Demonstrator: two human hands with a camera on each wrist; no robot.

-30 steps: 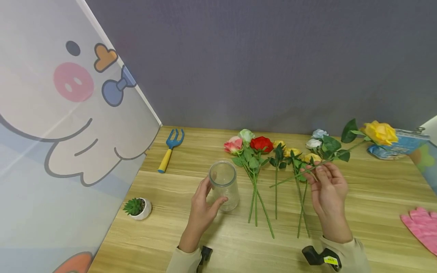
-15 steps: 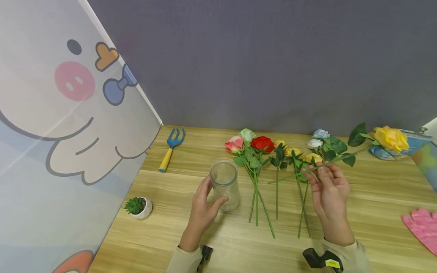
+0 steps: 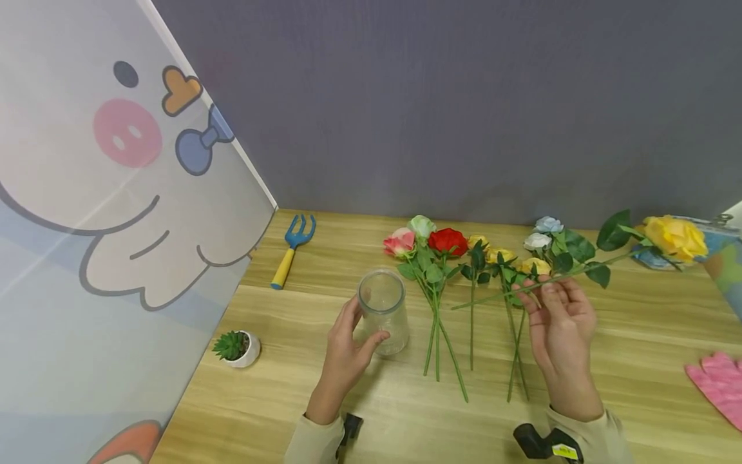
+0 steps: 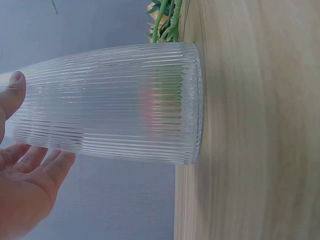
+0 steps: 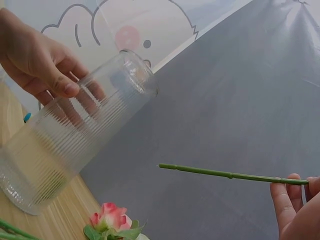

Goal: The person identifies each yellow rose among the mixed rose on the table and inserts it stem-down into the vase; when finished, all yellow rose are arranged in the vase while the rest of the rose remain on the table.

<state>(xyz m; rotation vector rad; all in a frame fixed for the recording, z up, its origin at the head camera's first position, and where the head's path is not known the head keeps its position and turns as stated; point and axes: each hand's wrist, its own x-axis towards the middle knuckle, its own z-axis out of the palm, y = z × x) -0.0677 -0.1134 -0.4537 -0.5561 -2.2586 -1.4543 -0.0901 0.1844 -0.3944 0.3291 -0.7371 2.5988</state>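
A clear ribbed glass vase [image 3: 390,322] stands upright on the table. My left hand [image 3: 342,351] holds it from the left, thumb and fingers around its side; in the left wrist view the ribbed wall [image 4: 115,100] shows nothing inside. Between thumb and fingers, my right hand [image 3: 562,328] pinches the green stem [image 5: 215,173] of a yellow rose [image 3: 675,237]. The stem lies tilted, its bare end pointing left toward the vase, its bloom out to the right. Below the stem lie several other flowers, among them a red rose [image 3: 448,241] and a pink rose [image 3: 400,241].
A blue and yellow hand fork [image 3: 290,251] lies at the back left. Near the left edge sits a small potted succulent [image 3: 242,349]. A pink glove [image 3: 719,386] is at the right, and a blue packet [image 3: 719,235] at the back right. A grey wall backs the table.
The yellow rose in my right hand has tipped, its bloom moving right and slightly down. My left hand keeps its hold on the vase.
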